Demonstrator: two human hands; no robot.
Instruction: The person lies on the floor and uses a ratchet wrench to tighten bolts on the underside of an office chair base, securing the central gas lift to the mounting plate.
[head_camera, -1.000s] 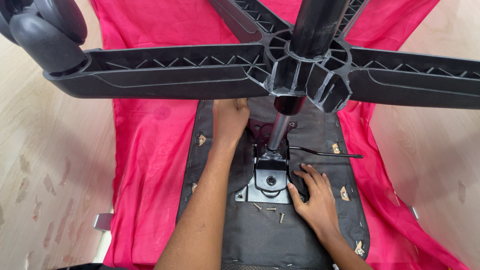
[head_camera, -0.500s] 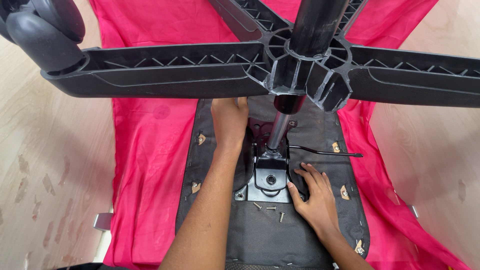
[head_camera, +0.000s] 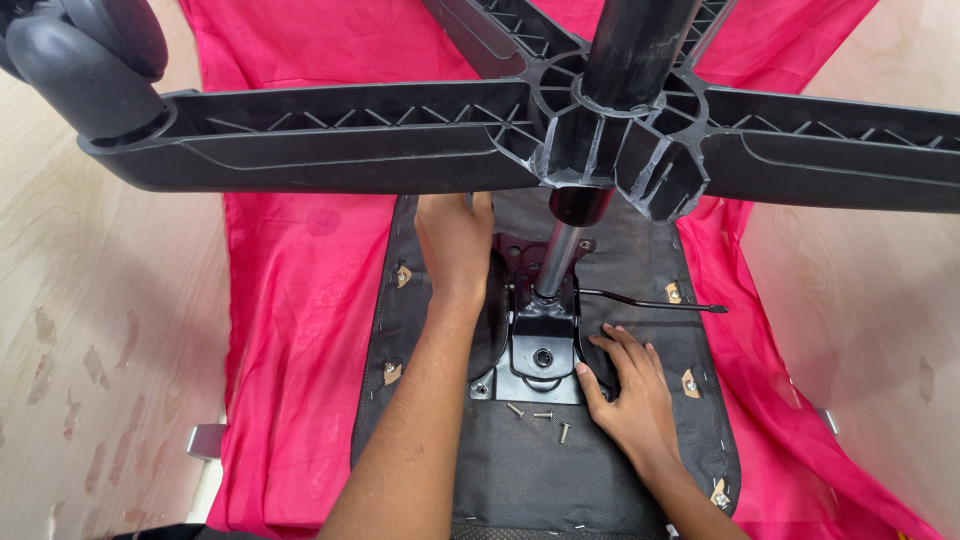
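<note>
On a red cloth (head_camera: 300, 330), the left hand (head_camera: 455, 240) lies flat on the upturned chair seat (head_camera: 540, 480); the right hand (head_camera: 628, 385) spreads open beside the mounting plate (head_camera: 535, 365).

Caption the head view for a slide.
Both hands, left hand and right hand, rest beside the metal mechanism plate under an upturned chair's base.

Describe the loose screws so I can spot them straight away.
Start at the black star base and follow its column down to the metal plate. Just below, left of the right hand, lie three loose screws: small, silvery, unfastened.
</note>
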